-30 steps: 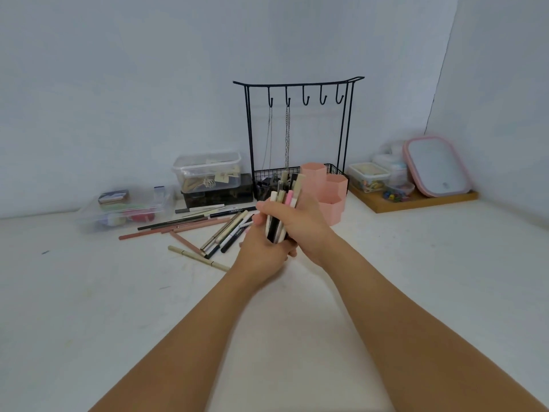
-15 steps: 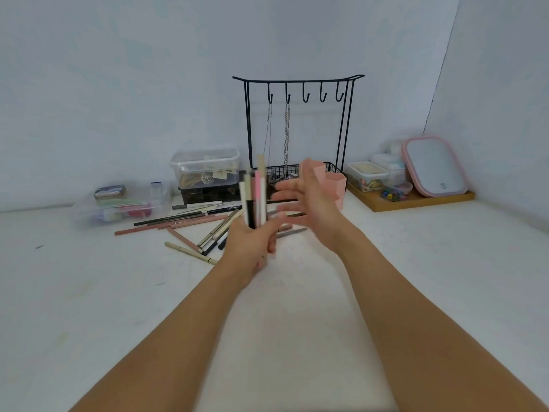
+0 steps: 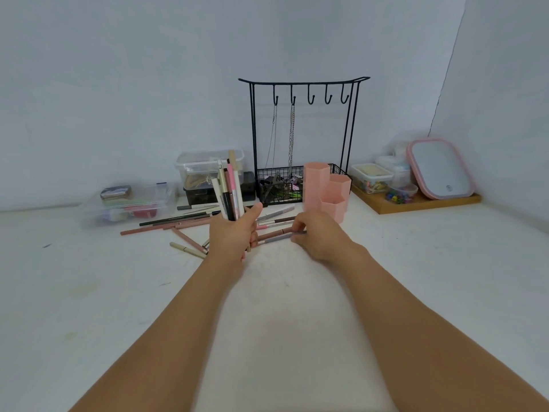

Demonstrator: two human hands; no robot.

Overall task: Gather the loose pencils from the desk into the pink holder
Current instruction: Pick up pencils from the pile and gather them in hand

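Note:
My left hand (image 3: 233,233) grips a bundle of pencils (image 3: 228,188) upright, their tips pointing up in front of the clear boxes. My right hand (image 3: 316,234) is down on the white desk, its fingertips pinching the ends of the brown and grey pencils (image 3: 274,237) that lie between the two hands. More loose pencils (image 3: 175,223) are scattered on the desk to the left of my left hand. The pink holder (image 3: 326,191), made of three hexagonal cups, stands just behind my right hand and looks empty from here.
A black wire jewellery stand (image 3: 300,138) with hanging chains stands behind the holder. Clear plastic boxes (image 3: 208,168) and a low clear tray (image 3: 127,203) sit at the back left. A wooden tray (image 3: 416,202) with small containers and a pink-rimmed mirror (image 3: 439,169) is at the back right.
My right hand let go of the bundle, dropped to the desk and closed its fingers on pencils lying there. My left hand kept the bundle and shifted it left.

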